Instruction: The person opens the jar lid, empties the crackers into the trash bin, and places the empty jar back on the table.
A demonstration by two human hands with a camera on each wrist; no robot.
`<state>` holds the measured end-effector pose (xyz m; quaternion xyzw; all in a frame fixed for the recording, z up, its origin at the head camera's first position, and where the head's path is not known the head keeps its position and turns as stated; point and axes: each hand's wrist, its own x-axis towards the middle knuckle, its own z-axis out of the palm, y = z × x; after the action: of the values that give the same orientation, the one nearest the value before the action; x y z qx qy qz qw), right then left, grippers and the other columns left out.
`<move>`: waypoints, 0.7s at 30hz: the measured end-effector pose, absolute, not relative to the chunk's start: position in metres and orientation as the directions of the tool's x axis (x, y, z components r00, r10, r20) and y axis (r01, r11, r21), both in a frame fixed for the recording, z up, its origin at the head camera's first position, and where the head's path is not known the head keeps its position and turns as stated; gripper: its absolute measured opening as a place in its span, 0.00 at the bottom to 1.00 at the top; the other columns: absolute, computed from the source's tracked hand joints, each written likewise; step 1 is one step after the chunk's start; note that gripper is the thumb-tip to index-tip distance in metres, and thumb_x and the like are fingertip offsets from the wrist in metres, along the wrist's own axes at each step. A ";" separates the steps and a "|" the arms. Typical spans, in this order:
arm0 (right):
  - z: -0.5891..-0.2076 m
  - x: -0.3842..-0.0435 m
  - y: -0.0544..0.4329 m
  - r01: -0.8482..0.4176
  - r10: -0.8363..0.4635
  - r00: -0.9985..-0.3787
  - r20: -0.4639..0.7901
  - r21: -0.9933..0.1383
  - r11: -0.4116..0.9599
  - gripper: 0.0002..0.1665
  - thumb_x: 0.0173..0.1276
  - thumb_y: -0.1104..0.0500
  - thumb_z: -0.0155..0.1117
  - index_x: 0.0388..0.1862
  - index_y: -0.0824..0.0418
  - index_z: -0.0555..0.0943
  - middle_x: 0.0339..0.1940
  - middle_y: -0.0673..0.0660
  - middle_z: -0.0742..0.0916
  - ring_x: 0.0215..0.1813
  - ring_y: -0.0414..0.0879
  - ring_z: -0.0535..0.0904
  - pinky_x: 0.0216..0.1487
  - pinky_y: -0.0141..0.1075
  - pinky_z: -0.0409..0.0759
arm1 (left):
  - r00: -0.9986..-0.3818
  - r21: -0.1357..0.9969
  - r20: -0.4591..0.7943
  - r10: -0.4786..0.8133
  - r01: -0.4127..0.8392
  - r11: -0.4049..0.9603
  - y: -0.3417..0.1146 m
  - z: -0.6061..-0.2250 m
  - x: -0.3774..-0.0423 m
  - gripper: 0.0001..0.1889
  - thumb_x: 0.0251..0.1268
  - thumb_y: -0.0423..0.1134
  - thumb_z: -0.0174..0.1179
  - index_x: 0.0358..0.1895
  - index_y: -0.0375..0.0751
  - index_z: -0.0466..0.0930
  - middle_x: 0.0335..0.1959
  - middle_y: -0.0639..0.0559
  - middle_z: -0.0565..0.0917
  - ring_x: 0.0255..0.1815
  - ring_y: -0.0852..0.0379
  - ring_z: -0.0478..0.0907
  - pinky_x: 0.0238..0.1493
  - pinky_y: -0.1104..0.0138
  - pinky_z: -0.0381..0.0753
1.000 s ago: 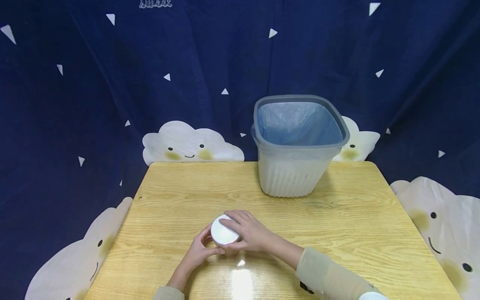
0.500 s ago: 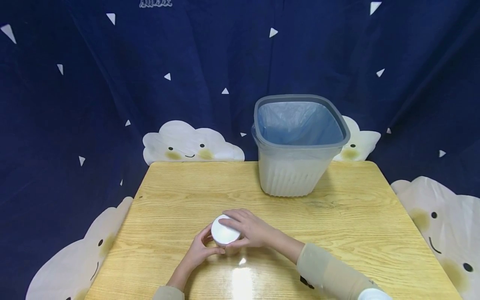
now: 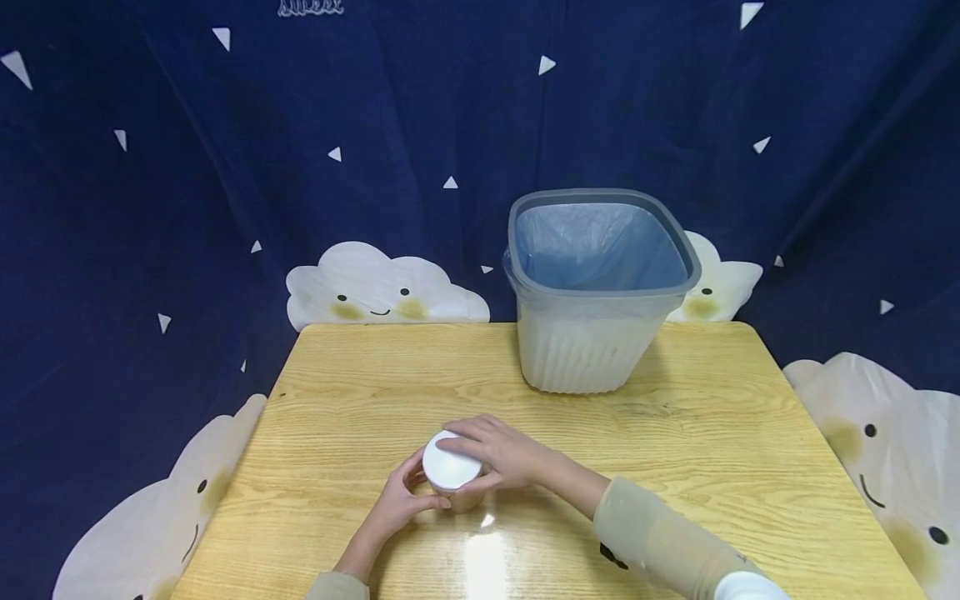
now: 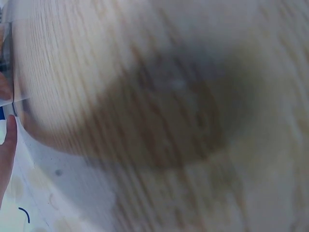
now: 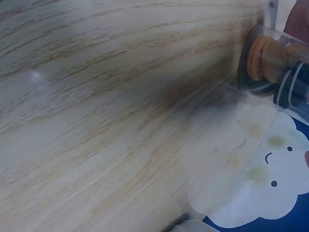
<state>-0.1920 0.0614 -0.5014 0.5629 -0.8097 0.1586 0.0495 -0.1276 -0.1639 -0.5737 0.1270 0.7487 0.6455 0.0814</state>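
Left hand clasps the side of a clear jar; right hand grips its white lid from the other side, so both are clamped on it, with the jar between them. Orange-brown biscuits show through it. Beyond the hands, to their right, a lined bin stands on the wooden surface. Farther off hangs blue cloth.

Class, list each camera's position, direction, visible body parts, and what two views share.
Head: worn there, facing forward and down at the jar; left hand, right hand, sleeves.
Left wrist: worn there, facing the table; a finger at left edge.
Right wrist: worn there, facing the table; hand parts at right edge.
Shared: head and right wrist show the jar.
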 end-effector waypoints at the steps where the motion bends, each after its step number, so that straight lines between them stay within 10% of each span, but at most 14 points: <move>1: -0.501 -0.193 0.062 -0.929 -0.898 -0.356 0.256 -0.200 0.312 0.42 0.57 0.37 0.60 0.68 0.48 0.61 0.67 0.55 0.67 0.66 0.47 0.63 0.65 0.45 0.61 | -0.954 0.987 0.042 0.298 0.085 0.133 -0.164 -0.574 -0.128 0.44 0.42 0.32 0.71 0.67 0.46 0.60 0.62 0.49 0.70 0.59 0.60 0.67 0.60 0.52 0.64; 14: -0.498 -0.199 0.063 -0.942 -0.926 -0.316 0.205 -0.183 0.281 0.40 0.63 0.29 0.42 0.68 0.46 0.60 0.68 0.53 0.66 0.67 0.46 0.61 0.66 0.45 0.60 | -0.945 0.990 0.037 0.324 0.080 0.118 -0.160 -0.545 -0.121 0.43 0.43 0.30 0.70 0.67 0.36 0.57 0.63 0.41 0.68 0.57 0.66 0.66 0.60 0.48 0.61; 21: -0.493 -0.201 0.062 -0.948 -0.937 -0.302 0.176 -0.161 0.276 0.39 0.62 0.32 0.48 0.68 0.46 0.60 0.69 0.52 0.65 0.68 0.46 0.60 0.66 0.45 0.59 | -0.948 0.989 0.023 0.317 0.068 0.131 -0.160 -0.544 -0.120 0.43 0.44 0.30 0.69 0.67 0.36 0.58 0.63 0.40 0.67 0.57 0.66 0.66 0.60 0.49 0.61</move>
<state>-0.2006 0.0622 -0.4926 0.5902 -0.7983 0.1178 0.0232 -0.1205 -0.1599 -0.5440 0.1289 0.7458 0.6465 0.0962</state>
